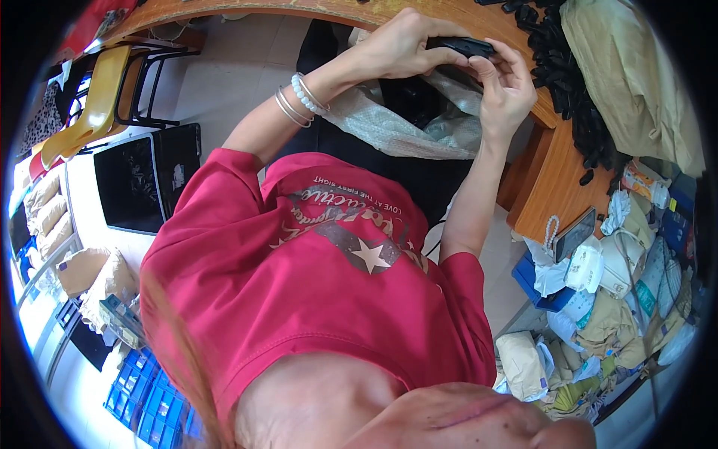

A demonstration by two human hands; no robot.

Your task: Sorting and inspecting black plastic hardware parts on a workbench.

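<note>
A small black thing (462,47) is up in the two hands, near the edge of the wooden surface (550,179). It is long and a bit shiny — what it is, I cannot tell. The left hand (395,49) has its fingers bent round the left end, with the thumb on the near side, so they are closed on it. The right hand (506,93) has its thumb and first finger almost together at the other end, pinching it, and its other fingers are curled.

Just by the hands is a whitish woven sack (366,123) with a wide mouth, and shiny black stuff (413,101) shows inside. To the right, a big heap of little black pieces (542,67) lies on the surface, next to a large tan bag (624,82).

The left wrist wears pale beads (302,91) and thin bangles (288,111). The person has a red T-shirt (299,314) (it has a big pale star (370,256) on the front).

Lower on the right there is a jumble: a dark flat screen (574,236), a string of white beads (551,230), a white soft packet (585,266) and lots of bags (609,325). Over on the left is a yellow chair (101,105) with black legs — and lower down, blue plastic drawers (153,400).
</note>
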